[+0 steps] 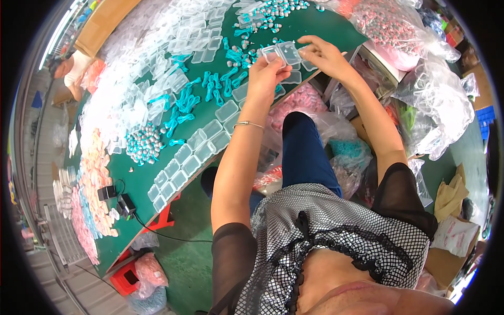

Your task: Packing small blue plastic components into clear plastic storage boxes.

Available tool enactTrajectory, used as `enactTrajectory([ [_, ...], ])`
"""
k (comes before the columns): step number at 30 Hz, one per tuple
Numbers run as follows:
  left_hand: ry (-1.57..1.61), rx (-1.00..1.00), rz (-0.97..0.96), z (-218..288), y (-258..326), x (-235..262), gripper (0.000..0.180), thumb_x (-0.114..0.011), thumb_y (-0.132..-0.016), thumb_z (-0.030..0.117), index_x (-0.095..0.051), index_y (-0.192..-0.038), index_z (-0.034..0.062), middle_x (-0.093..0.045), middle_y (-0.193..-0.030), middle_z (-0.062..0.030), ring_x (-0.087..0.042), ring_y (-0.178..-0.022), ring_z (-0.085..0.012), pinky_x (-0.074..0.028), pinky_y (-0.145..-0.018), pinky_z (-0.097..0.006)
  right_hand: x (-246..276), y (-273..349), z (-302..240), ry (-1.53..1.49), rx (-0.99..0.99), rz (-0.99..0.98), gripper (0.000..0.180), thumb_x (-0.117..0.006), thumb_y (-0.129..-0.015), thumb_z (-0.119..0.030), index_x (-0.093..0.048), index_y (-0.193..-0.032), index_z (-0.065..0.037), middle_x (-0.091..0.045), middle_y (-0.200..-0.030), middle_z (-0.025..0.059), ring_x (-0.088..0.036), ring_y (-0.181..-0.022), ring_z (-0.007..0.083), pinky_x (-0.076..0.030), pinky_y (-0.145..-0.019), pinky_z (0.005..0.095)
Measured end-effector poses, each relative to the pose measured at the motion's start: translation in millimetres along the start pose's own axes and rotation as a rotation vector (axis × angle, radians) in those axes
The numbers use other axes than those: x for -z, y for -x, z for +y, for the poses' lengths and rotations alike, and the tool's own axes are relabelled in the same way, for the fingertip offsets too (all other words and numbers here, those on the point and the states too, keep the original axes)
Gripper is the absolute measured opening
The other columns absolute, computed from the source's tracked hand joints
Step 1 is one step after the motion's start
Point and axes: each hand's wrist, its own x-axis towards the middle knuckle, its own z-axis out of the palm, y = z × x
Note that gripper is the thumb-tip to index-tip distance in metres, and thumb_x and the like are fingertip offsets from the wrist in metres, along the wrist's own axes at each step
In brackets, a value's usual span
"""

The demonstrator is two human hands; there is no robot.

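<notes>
Head camera looks steeply down, close over the green table (136, 181)

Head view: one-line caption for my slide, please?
Both hands, left hand and right hand, hold a small clear hinged box open over a green table.

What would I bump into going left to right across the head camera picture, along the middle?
Pink packets → black charger → row of clear little boxes → left forearm with bracelet → blue trouser leg → clear plastic bags.

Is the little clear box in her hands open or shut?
Open: the small clear box shows two halves spread side by side between the left hand and right hand.
</notes>
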Motion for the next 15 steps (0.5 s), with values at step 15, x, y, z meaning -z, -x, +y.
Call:
enactTrajectory([
  [15, -1.558, -0.701, -0.197, 3, 1, 14, 0.051, -0.077, -0.067, 0.026, -0.063, -0.114, 0.0103, -0.06, -0.118, -0.0103, -0.051, -0.112, -0.0318, -0.041, -0.093, -0.046, 65, -57, 77, 0.354, -0.009, -0.12, 0.023, -0.057, -0.086, -0.006, -0.064, -0.108, -0.006, -0.067, -0.087, 0.0079, -0.063, -0.077, 0.0158, -0.05, -0.073, 0.0297],
])
